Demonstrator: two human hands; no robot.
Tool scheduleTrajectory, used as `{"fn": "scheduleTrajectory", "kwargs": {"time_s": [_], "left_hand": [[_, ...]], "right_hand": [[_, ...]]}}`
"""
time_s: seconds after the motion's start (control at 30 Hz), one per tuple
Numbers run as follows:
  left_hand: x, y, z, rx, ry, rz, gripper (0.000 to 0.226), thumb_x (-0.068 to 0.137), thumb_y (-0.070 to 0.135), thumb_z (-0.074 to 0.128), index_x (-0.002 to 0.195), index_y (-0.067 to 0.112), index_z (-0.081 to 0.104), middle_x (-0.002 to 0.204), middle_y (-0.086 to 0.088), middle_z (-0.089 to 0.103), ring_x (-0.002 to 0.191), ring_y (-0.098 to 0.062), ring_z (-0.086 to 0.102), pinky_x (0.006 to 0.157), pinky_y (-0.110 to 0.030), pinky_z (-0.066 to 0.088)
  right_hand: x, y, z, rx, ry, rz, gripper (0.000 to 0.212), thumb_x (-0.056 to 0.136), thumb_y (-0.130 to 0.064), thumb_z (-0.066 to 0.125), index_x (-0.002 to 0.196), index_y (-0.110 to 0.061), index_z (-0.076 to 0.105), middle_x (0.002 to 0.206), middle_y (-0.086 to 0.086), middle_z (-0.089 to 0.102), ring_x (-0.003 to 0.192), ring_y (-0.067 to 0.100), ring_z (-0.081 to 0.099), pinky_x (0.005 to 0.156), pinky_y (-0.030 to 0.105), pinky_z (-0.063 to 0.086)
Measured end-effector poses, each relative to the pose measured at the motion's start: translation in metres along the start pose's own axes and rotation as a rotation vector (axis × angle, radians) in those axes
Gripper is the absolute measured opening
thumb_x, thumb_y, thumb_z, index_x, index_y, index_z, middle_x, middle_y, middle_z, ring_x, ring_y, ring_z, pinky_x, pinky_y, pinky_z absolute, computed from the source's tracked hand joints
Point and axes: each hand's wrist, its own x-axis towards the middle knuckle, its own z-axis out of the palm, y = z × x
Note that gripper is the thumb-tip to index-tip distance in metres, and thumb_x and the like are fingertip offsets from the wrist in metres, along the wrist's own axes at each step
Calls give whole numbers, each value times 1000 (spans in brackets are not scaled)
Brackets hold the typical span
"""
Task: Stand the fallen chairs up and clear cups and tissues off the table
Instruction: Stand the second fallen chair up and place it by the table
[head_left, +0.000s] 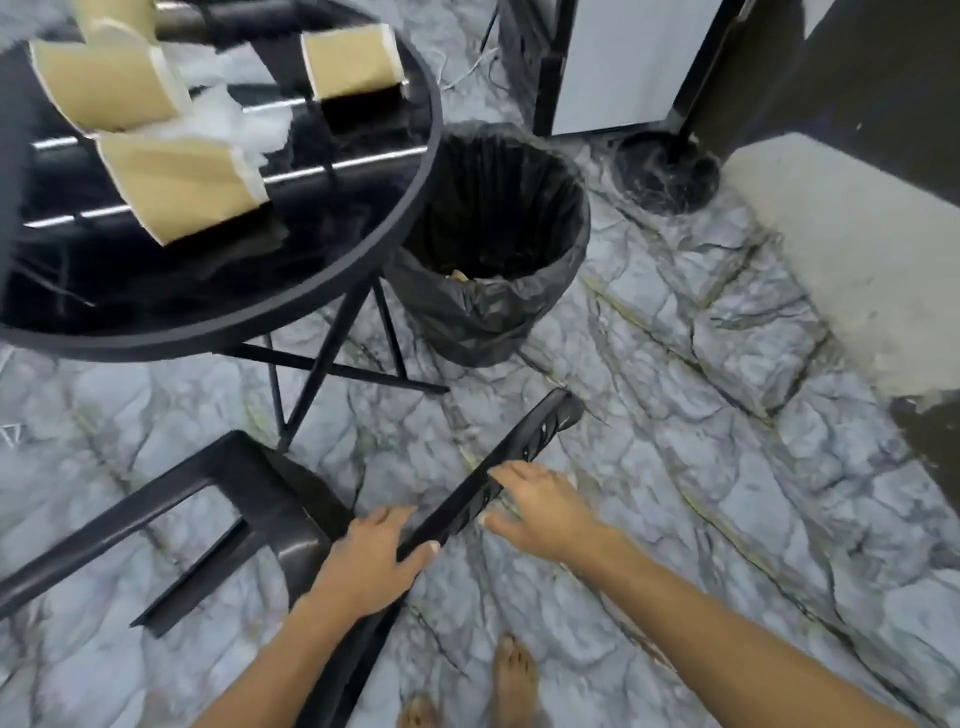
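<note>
The black chair (218, 514) lies tipped on the floor beside the table (332, 291). The left hand (374, 561) wraps its top bar; the right hand (540, 509) rests there, fingers loose. That weak grip could slip, and the chair might bump the table and knock the cups (176, 182).
</note>
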Motion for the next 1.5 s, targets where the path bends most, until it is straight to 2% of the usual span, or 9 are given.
{"fn": "scheduleTrajectory", "kwargs": {"time_s": [0.07,0.27,0.4,0.57,0.73,1.07,1.23,1.37,1.5], "left_hand": [[28,-21,31,-49,-2,-26,106,71,93,28,149,24,40,145,-3,49,134,-33,44,106,-49,45],[66,-56,112,-286,14,-110,94,77,79,32,147,18,45,135,-6,57,122,-28,57,99,-44,51],[58,-73,142,-363,75,-180,84,89,74,36,153,19,38,146,-2,50,134,-23,47,110,-34,39],[62,-84,140,-350,91,-155,97,78,85,29,146,19,47,136,3,56,126,-18,53,106,-31,43],[113,-28,131,-404,89,-23,49,91,72,39,118,33,54,92,9,61,82,-8,61,77,-35,55],[55,23,101,-261,474,61,71,97,73,17,134,26,56,110,9,66,95,-17,66,87,-46,53],[-4,41,86,-257,625,-17,61,102,63,22,128,24,62,105,5,73,81,-21,69,69,-38,51],[-41,42,93,-222,669,-5,52,102,62,22,120,28,57,93,3,75,74,-19,71,65,-38,58],[-91,30,88,-286,736,9,45,99,68,25,121,40,53,104,11,72,92,-4,56,82,-31,52]], "right_hand": [[35,15,25,-49,-23,-63,70,92,-60,45,148,-17,39,153,3,40,141,26,35,114,43,30],[110,37,100,-273,-77,-288,90,76,-76,17,134,-19,55,137,0,55,131,26,43,116,54,19],[132,55,125,-328,29,-421,82,84,-77,29,118,-14,67,110,3,68,107,29,60,106,53,36],[151,113,81,-452,97,-426,82,85,-83,27,113,-17,66,103,0,66,98,25,59,103,44,36],[159,144,53,-523,144,-451,85,84,-86,23,98,-13,63,94,3,64,87,26,57,90,39,40],[94,83,-15,-587,397,-640,74,83,-82,33,77,-13,58,72,1,61,70,21,54,66,35,44],[48,68,-81,-564,312,-493,82,81,-88,29,89,-14,65,84,-1,63,80,21,57,69,34,43],[10,57,-97,-401,112,-431,73,83,-82,42,100,-13,55,91,-1,49,84,17,40,67,28,28],[-32,12,-98,-421,51,-433,81,80,-86,29,97,-11,55,90,-3,42,88,14,33,69,28,33]]}}
